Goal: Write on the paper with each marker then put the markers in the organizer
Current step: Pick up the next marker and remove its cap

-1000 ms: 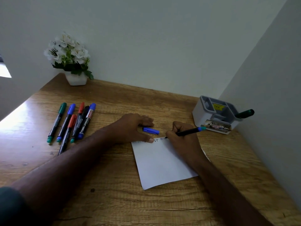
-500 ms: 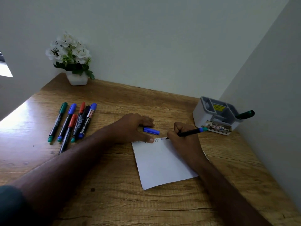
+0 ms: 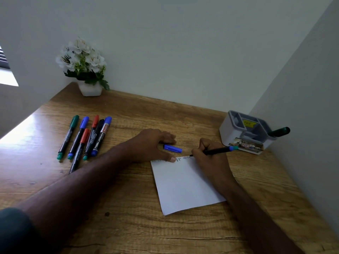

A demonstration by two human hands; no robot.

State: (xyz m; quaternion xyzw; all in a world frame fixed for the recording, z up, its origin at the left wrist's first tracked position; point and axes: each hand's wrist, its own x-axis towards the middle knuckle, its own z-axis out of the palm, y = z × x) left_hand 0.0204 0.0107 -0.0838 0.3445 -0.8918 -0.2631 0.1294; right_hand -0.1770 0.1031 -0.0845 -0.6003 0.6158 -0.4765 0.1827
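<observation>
A white paper (image 3: 185, 186) lies on the wooden desk with small letters along its top edge. My right hand (image 3: 211, 158) grips an uncapped black marker (image 3: 218, 150) with a blue-green end, its tip on the paper's top edge. My left hand (image 3: 152, 145) rests flat, its thumb pressing the paper's top left corner. A blue cap (image 3: 172, 148) lies just beyond that thumb. Several capped markers (image 3: 86, 138) lie in a row at the left. The white and grey organizer (image 3: 244, 132) stands at the right with a green marker (image 3: 279, 131) sticking out.
A white pot of white flowers (image 3: 86, 70) stands at the back left corner. Walls close the desk (image 3: 128, 226) at the back and right, close behind the organizer. A card or label (image 3: 247, 144) lies at the organizer's front.
The right hand has shifted the marker tip slightly rightward along the paper's top edge, adding letters. The left hand has stayed put.
</observation>
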